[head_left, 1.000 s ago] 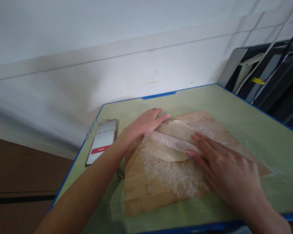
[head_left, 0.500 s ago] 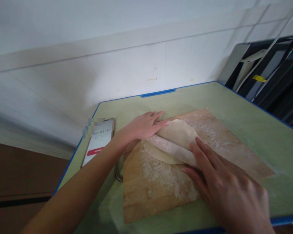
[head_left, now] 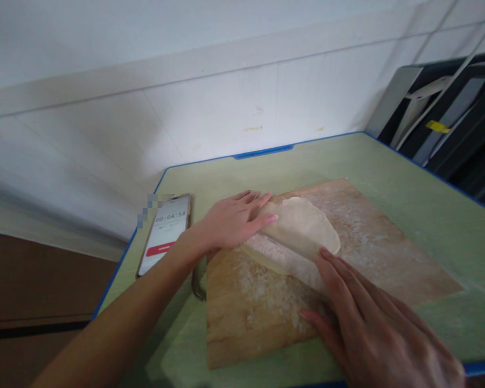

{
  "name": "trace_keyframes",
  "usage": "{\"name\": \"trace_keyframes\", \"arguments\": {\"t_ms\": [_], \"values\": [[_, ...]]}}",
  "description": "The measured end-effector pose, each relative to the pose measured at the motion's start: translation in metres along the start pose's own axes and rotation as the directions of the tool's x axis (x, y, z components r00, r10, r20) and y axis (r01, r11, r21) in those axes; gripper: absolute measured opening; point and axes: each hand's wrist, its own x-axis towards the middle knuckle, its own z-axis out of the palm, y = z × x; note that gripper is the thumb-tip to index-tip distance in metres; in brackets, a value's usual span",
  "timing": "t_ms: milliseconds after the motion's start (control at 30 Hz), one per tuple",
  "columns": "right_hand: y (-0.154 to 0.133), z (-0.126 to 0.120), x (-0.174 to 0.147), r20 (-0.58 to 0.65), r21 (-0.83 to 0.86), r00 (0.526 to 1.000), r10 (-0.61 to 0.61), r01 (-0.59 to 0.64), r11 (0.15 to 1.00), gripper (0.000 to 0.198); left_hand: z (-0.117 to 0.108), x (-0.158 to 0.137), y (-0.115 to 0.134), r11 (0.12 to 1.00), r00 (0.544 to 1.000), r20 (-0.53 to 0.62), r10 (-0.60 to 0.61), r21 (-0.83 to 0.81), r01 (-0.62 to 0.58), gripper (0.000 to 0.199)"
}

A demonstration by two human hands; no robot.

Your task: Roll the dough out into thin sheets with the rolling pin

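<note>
A flour-dusted rolling pin (head_left: 285,256) lies slantwise across a thin, flattened sheet of dough (head_left: 307,223). My left hand (head_left: 236,218) holds the pin's far left end under its palm, its fingers stretched over the edge of the dough. At the near right end, my right hand (head_left: 367,312) is around the pin, thumb on the near side and fingers on the far side. Both pin ends are hidden by my hands. Under the dough is a wooden board (head_left: 242,328) with loose flour scattered over it.
The board rests on a green table (head_left: 307,161) with a blue edge. A phone (head_left: 165,226) showing a running timer lies left of my forearm. By the board's left side a metal loop (head_left: 198,285) sticks out. A white wall stands behind; dark folded items (head_left: 461,113) lean at the right.
The rolling pin and both hands have moved toward me, baring more dough on the far side. The phone's timer has gone up by one second. The view has shifted slightly.
</note>
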Motion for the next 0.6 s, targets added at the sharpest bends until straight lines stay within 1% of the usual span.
{"name": "trace_keyframes", "arguments": {"t_ms": [100, 233, 400, 600], "values": [[-0.001, 0.000, 0.000, -0.031, 0.019, 0.999, -0.026, 0.026, 0.999, 0.050, 0.004, -0.005, -0.002, 0.998, 0.998, -0.053, 0.041, 0.039, -0.039, 0.063], [-0.003, 0.001, -0.003, -0.045, 0.037, 0.998, -0.034, 0.036, 0.999, 0.050, 0.006, -0.012, -0.002, 0.994, 0.994, -0.085, 0.066, 0.090, -0.058, 0.060], [-0.004, 0.001, -0.006, -0.059, 0.040, 0.993, -0.098, 0.100, 0.994, 0.052, 0.007, -0.019, 0.001, 0.991, 0.993, -0.106, 0.059, 0.124, -0.046, 0.058], [-0.006, -0.002, -0.010, -0.063, 0.041, 0.991, -0.119, 0.122, 0.992, 0.055, 0.010, -0.028, 0.003, 0.992, 0.990, -0.136, 0.042, 0.123, -0.025, 0.055]]}}
